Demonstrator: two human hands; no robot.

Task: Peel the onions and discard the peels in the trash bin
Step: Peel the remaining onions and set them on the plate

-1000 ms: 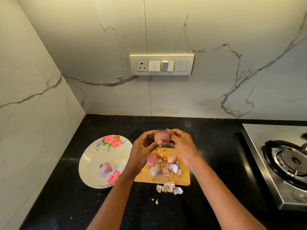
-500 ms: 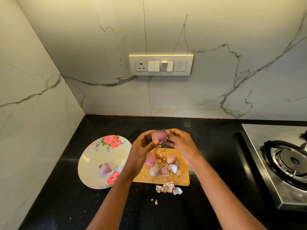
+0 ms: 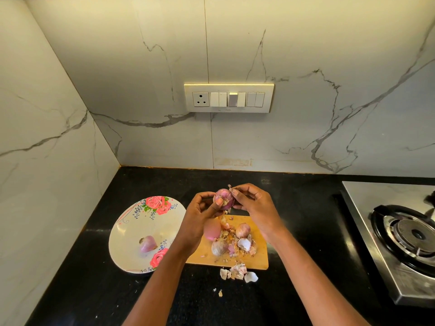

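Head view. One onion (image 3: 223, 198) was held above the far edge of the cutting board (image 3: 260, 260). It was gripped by the left hand (image 3: 200, 212), fingers curled behind it and thumb pressed on its front. A strip of peel (image 3: 231, 189) at the onion's top was pinched between thumb and fingertips of the right hand (image 3: 255, 205).

Counted on the board: three more onions, namely one peeled pink onion (image 3: 211, 230) partly hidden by the left wrist, one unpeeled at the near left (image 3: 219, 247), and one unpeeled at the centre (image 3: 243, 230). Loose peel scraps (image 3: 244, 244) were heaped among them. A further small cluster of peels (image 3: 238, 272) was noted on the counter just beside the board's near edge, with two tiny bits nearer still.

One floral plate (image 3: 131, 229) was recorded left of the board, holding one peeled onion (image 3: 147, 244).

Surface: black stone countertop (image 3: 94, 278). One steel gas stove (image 3: 400, 236) stood at the right, one burner in view. Walls: white marble-veined tile, with one switch panel (image 3: 228, 98) on the back wall.
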